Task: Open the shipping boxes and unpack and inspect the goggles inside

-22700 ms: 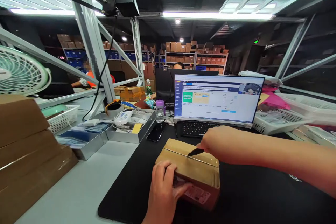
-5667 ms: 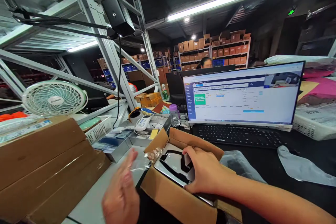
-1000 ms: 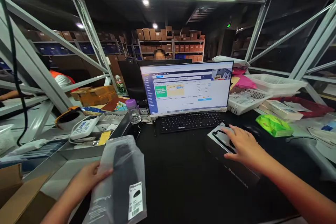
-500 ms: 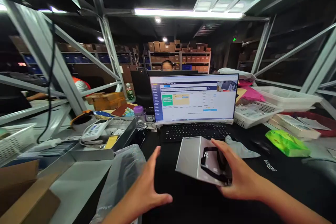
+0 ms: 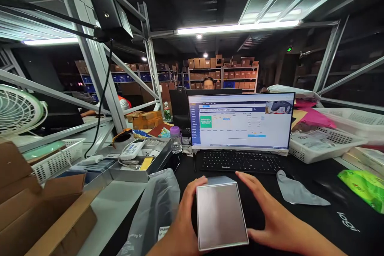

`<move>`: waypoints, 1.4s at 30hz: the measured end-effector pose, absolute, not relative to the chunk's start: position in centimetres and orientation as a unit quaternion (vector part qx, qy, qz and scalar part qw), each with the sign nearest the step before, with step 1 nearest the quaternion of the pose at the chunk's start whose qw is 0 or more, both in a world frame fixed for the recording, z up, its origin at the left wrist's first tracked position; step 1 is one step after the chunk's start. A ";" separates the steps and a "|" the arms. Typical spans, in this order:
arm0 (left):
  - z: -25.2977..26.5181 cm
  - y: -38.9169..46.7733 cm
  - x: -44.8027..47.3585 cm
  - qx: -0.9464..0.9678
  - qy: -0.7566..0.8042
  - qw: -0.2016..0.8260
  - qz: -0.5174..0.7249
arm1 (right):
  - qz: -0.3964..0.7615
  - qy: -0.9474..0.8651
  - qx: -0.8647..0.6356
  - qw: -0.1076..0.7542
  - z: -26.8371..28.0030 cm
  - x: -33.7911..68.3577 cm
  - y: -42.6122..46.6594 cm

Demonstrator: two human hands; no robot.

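Observation:
A silver-grey box stands over the black desk mat in front of the keyboard, its plain square face turned toward me. My left hand is closed along the box's left side, fingers at its top left edge. On the other side, my right hand has its fingers spread, with a gap between the index finger and the box. The right thumb tip lies by the lower right edge; whether it touches, I cannot tell. A grey plastic bag lies left of my left hand.
Behind the box stand a keyboard and a lit monitor. A grey pouch and a green packet lie to the right. An opened cardboard box, a purple-capped bottle and a fan are on the left.
The box has turned, so its plain face now shows instead of the side with the black outline. My left hand has come onto it, and my right hand has loosened. The view has shifted left.

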State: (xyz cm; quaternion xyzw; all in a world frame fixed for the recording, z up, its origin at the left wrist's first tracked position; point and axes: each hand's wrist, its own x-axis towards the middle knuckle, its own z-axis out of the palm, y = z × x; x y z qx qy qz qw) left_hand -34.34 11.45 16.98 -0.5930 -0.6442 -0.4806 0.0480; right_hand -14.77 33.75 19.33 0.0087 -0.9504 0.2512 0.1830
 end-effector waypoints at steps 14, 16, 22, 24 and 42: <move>19.3 12.8 -34.1 -0.675 -0.650 0.203 -0.286 | 0.172 -0.939 0.073 0.288 17.4 -16.6 31.4; 19.8 13.1 -34.1 -0.685 -0.648 0.189 -0.275 | 0.214 -0.933 0.053 0.285 17.1 -16.6 31.4; 19.9 14.0 -34.3 -0.692 -0.653 0.160 -0.264 | 0.285 -0.923 0.008 0.258 16.8 -16.5 31.7; 19.8 14.1 -34.3 -0.688 -0.654 0.159 -0.273 | 0.302 -0.923 -0.018 0.238 16.8 -16.5 31.8; 24.7 15.6 -35.9 -0.730 -0.623 -0.174 -0.220 | 0.126 -0.955 0.102 0.249 16.6 -15.5 31.0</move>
